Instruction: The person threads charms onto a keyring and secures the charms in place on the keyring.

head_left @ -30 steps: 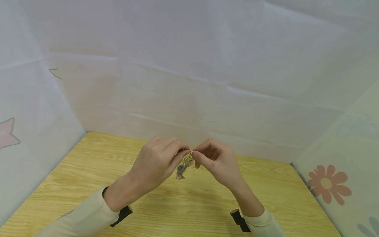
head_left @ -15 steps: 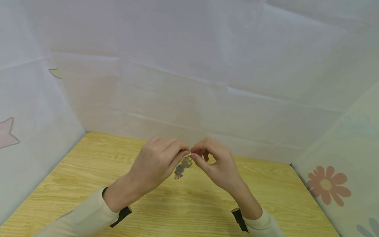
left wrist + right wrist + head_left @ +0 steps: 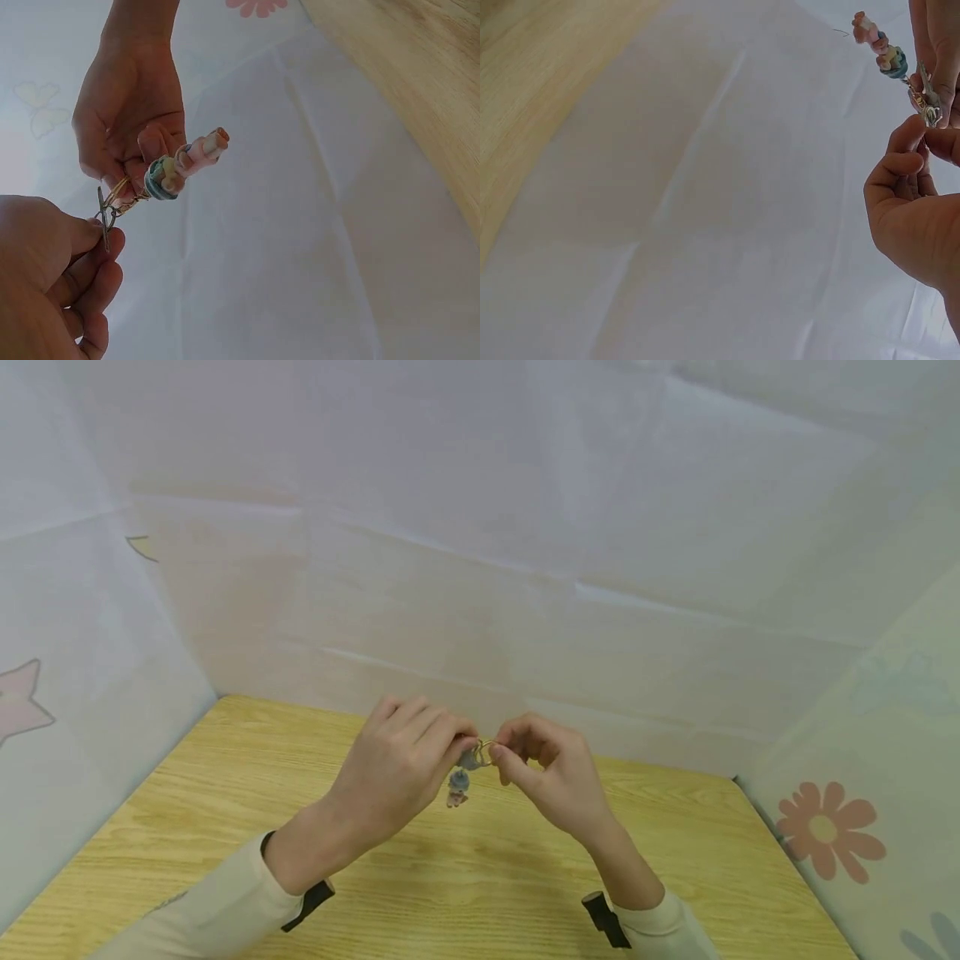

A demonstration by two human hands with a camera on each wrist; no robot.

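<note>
The left hand (image 3: 397,768) pinches a key (image 3: 103,225) at the gold key ring (image 3: 483,752), held above the wooden table (image 3: 225,793). A small charm (image 3: 457,785) dangles below the ring, between both hands. The right hand (image 3: 551,772) pinches the ring's other side. The key seems mid-way onto or off the coil; the next move likely calls for sliding it along the split without letting go.

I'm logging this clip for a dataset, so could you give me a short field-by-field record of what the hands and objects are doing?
left hand: pinches the key ring
right hand: pinches the key ring from the other side
key ring: gold, held between both hands above the table
charm: small pastel figure hanging below the ring
table: light wood, under the hands
surround: white sheeting
</note>
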